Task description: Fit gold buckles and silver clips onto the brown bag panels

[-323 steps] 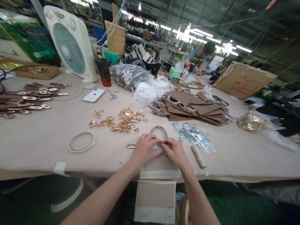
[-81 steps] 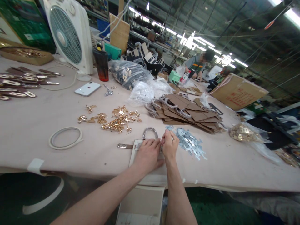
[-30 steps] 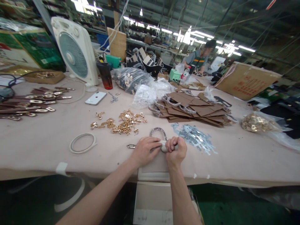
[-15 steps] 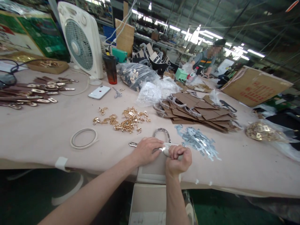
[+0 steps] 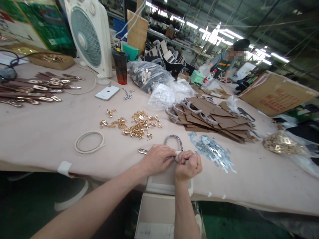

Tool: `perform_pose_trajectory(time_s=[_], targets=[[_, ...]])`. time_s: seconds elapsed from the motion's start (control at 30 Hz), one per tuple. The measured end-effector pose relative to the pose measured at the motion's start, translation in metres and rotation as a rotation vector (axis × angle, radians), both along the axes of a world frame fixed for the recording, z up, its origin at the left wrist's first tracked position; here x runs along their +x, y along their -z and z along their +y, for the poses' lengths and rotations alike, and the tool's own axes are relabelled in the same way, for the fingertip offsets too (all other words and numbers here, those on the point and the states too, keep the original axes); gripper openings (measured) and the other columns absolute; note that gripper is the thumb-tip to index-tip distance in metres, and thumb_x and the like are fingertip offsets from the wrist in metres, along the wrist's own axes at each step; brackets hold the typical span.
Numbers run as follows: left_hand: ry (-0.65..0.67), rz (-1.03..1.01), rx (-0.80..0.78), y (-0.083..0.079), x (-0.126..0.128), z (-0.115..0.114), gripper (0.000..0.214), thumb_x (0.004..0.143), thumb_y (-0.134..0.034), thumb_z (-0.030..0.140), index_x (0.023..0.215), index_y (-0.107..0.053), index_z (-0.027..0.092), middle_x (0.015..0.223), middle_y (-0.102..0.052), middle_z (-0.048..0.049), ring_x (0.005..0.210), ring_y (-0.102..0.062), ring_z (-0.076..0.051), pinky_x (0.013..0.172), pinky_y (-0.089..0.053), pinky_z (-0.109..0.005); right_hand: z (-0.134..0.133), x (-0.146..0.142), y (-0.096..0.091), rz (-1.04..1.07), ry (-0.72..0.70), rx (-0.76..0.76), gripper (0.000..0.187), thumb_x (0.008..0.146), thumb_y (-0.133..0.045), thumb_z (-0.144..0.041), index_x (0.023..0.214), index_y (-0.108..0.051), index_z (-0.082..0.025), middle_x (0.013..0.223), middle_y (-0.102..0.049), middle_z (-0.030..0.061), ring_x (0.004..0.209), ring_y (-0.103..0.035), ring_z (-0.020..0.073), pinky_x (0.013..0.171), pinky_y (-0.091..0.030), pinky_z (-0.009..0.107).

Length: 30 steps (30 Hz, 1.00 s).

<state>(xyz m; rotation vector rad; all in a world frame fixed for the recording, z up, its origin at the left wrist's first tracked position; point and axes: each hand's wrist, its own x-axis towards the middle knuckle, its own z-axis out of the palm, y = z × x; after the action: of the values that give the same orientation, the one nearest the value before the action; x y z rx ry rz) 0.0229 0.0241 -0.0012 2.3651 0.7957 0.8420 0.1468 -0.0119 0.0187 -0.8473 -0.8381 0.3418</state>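
Observation:
A beige bag panel lies at the table's near edge, and its lower flap hangs over the side. My left hand rests on the panel's top edge with its fingers curled down on it. My right hand is a fist around a short whitish wrapped tool, whose tip meets the left fingertips. A grey loop handle sticks out just beyond both hands. A small metal clasp lies left of the left hand.
Gold hardware and a tape ring lie to the left, silver plates to the right. Beyond them are brown card pieces, a phone, a cup, a fan, straps and a carton. A co-worker sits far back.
My right hand, a loose pinch 2.7 s ago, took up the wrapped tool and now grips it in a fist at the panel's top edge. The left hand stays on the panel.

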Motion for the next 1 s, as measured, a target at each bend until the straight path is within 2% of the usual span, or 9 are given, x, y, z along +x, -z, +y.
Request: perform_pose_trajectory(time_s=[0.23, 0.3, 0.47, 0.6, 0.77, 1.0], targets=[[0.004, 0.007, 0.008, -0.001, -0.001, -0.002, 0.025, 0.1, -0.059, 0.027, 0.122, -0.069, 0.028, 0.128, -0.075, -0.0029, 0.123, -0.066, -0.023, 0.107, -0.049, -0.039, 0.009, 0.001, -0.005, -0.091, 0.047, -0.237, 0.04, 0.1, -0.055, -0.038, 0.064, -0.048, -0.021, 0.05, -0.041, -0.0075, 0.042, -0.039, 0.0088, 0.043, -0.032, 0.022], [-0.03, 0.009, 0.001, 0.002, -0.001, -0.003, 0.029, 0.099, -0.06, 0.03, 0.127, -0.067, 0.026, 0.129, -0.074, -0.0055, 0.123, -0.066, -0.024, 0.107, -0.05, -0.041, 0.008, 0.006, -0.009, -0.06, 0.008, -0.254, 0.041, 0.099, -0.056, -0.041, 0.064, -0.048, -0.021, 0.05, -0.041, -0.0078, 0.041, -0.039, 0.0084, 0.042, -0.032, 0.022], [-0.05, 0.015, 0.078, 0.009, 0.0, -0.002, 0.039, 0.098, -0.063, 0.035, 0.135, -0.064, 0.022, 0.144, -0.065, -0.0096, 0.135, -0.059, -0.027, 0.113, -0.048, -0.046, 0.016, 0.029, -0.025, 0.151, -0.06, -0.157, 0.04, 0.098, -0.054, -0.043, 0.066, -0.044, -0.022, 0.05, -0.038, -0.0098, 0.038, -0.033, 0.0061, 0.04, -0.03, 0.019], [-0.042, 0.054, 0.105, 0.006, -0.001, -0.002, 0.034, 0.103, -0.057, 0.038, 0.132, -0.068, 0.023, 0.135, -0.071, -0.0066, 0.129, -0.061, -0.026, 0.109, -0.05, -0.044, 0.033, 0.033, -0.027, 0.196, -0.201, -0.319, 0.039, 0.093, -0.061, -0.046, 0.067, -0.046, -0.021, 0.049, -0.039, -0.0106, 0.036, -0.032, 0.0055, 0.038, -0.029, 0.018], [-0.041, 0.07, 0.128, 0.001, 0.0, -0.003, 0.031, 0.104, -0.056, 0.035, 0.129, -0.07, 0.022, 0.126, -0.075, -0.0067, 0.124, -0.063, -0.024, 0.106, -0.052, -0.042, 0.043, 0.027, -0.022, 0.142, -0.234, -0.412, 0.04, 0.092, -0.061, -0.048, 0.067, -0.045, -0.021, 0.048, -0.039, -0.0111, 0.035, -0.031, 0.0051, 0.036, -0.027, 0.018], [-0.036, 0.072, 0.101, -0.001, 0.001, -0.004, 0.026, 0.104, -0.056, 0.032, 0.123, -0.07, 0.023, 0.12, -0.076, -0.0054, 0.123, -0.062, -0.024, 0.106, -0.051, -0.041, 0.03, 0.021, -0.011, -0.087, -0.181, -0.386, 0.045, 0.097, -0.059, -0.047, 0.063, -0.046, -0.021, 0.048, -0.039, -0.0099, 0.037, -0.035, 0.0066, 0.038, -0.03, 0.02]])
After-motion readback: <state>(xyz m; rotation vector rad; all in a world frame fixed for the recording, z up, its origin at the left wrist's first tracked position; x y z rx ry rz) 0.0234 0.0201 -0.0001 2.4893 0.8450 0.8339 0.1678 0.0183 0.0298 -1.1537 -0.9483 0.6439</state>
